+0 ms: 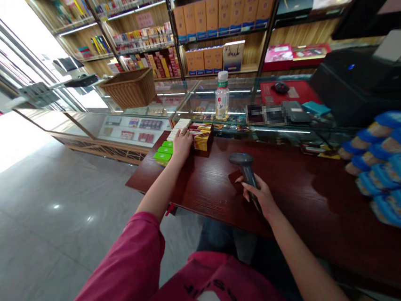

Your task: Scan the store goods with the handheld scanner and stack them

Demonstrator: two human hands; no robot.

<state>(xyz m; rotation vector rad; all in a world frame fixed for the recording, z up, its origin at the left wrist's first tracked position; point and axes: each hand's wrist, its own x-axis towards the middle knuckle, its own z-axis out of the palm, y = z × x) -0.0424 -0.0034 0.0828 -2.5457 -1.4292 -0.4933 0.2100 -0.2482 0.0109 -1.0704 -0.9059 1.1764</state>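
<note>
My right hand [259,194] is wrapped round the handle of a dark barcode scanner [242,159], held over the brown wooden counter [206,178]. The scanner's head points up and away from me. Further off to the left, my left hand [183,143] lies over small boxed packs, its fingers reaching forward with the tips partly hidden. White packs [183,123] are at its fingertips. Right beside it stands a stack of yellow and red packs [201,138]. Several bright green packs [163,153] sit to its left.
Behind the counter, a glass display case bears a drink bottle [222,96], a wicker basket [132,88] and a computer mouse [280,87] on a red mat [297,94]. Blue-lidded containers [396,164] are piled at the right. Shelves of boxes [226,13] line the wall.
</note>
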